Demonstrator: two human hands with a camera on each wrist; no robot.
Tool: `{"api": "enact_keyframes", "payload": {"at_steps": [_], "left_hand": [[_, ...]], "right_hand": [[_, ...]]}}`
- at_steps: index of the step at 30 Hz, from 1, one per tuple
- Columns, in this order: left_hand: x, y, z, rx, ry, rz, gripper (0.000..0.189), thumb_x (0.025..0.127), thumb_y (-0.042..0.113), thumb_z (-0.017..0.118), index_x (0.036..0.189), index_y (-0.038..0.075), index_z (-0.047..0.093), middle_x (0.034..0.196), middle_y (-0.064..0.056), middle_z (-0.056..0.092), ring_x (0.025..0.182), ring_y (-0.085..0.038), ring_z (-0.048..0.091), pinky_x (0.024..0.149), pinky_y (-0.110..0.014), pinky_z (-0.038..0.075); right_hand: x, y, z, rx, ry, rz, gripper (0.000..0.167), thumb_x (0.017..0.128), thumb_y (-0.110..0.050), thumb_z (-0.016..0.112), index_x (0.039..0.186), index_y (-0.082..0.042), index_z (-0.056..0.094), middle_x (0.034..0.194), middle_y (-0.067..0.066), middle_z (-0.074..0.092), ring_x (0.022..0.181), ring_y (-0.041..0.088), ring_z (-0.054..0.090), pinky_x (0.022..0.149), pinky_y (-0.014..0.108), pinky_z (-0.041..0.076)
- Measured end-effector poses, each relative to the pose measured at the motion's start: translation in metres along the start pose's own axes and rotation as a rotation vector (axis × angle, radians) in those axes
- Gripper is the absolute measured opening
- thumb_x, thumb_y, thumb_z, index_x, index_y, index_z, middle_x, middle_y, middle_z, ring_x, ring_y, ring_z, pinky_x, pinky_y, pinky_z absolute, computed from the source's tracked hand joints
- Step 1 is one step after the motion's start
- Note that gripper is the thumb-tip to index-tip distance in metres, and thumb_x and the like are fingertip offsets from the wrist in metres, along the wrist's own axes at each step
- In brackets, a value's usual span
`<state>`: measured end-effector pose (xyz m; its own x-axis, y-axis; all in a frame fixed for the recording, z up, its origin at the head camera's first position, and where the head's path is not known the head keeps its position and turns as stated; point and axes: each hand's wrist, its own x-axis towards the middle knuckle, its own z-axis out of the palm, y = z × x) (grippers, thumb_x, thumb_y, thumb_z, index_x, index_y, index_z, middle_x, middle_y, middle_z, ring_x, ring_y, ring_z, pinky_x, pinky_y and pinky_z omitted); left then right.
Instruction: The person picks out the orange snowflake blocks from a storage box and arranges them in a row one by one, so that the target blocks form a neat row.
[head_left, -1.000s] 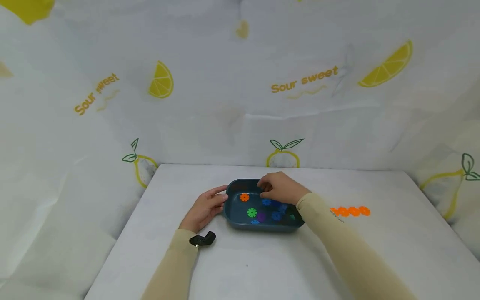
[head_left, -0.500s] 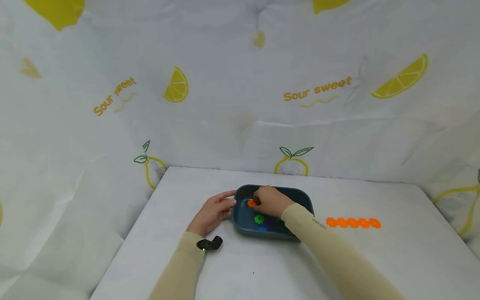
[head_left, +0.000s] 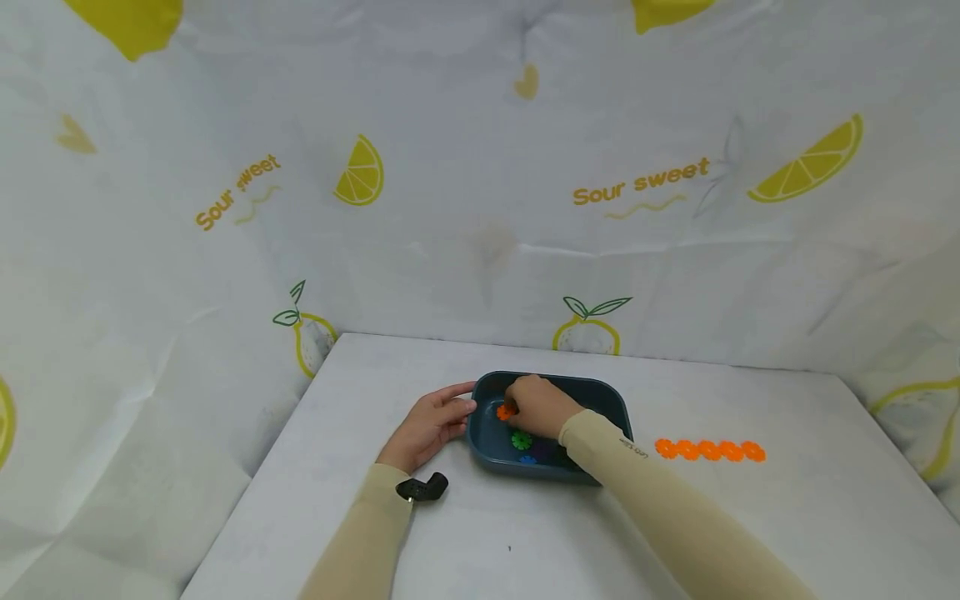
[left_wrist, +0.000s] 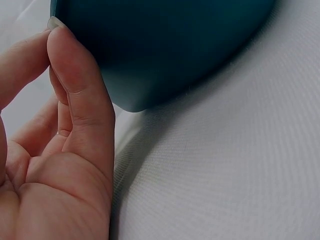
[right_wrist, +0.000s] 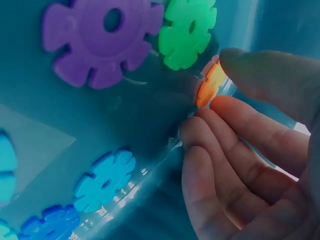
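A dark teal tray (head_left: 495, 454) stands on the white table. My left hand (head_left: 429, 427) holds its left end, the thumb against the rim and the fingers beside it; the left wrist view shows the thumb tip at the wall of the tray. My right hand (head_left: 542, 406) reaches into the tray. Thumb and index finger pinch an orange notched interlocking disc (right_wrist: 212, 86), tilted up on its edge. Near it lie a green disc (right_wrist: 188, 34) and a purple disc (right_wrist: 102, 37). Light blue (right_wrist: 104, 181) and darker blue discs (right_wrist: 50, 224) lie further off inside the tray.
Right of the tray, several orange discs (head_left: 709, 450) form a touching row on the white table (head_left: 787, 517). A lemon-printed white cloth (head_left: 450, 183) hangs behind the table. My left wrist carries a black device (head_left: 422, 487).
My right hand has moved left and down within the tray to the orange disc, whose edge has tilted up between the fingers. The left hand keeps its place on the tray. The head view has shifted.
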<state>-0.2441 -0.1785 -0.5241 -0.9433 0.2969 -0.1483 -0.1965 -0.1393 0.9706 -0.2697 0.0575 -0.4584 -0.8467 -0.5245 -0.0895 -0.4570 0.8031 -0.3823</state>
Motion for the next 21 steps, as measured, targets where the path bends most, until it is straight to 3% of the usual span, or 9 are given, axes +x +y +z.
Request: {"api": "enact_keyframes", "payload": {"at_steps": [21], "left_hand": [[0.002, -0.001, -0.004, -0.004, -0.025, 0.001, 0.055, 0.105, 0.022, 0.074, 0.157, 0.016, 0.057, 0.108, 0.001, 0.072, 0.088, -0.011, 0.062, 0.081, -0.022, 0.056]], "right_hand": [[0.01, -0.002, 0.005, -0.037, -0.007, -0.03, 0.016, 0.097, -0.019, 0.083, 0.107, -0.006, 0.083, 0.09, 0.001, 0.077, 0.074, 0.014, 0.063, 0.083, 0.036, 0.061]]}}
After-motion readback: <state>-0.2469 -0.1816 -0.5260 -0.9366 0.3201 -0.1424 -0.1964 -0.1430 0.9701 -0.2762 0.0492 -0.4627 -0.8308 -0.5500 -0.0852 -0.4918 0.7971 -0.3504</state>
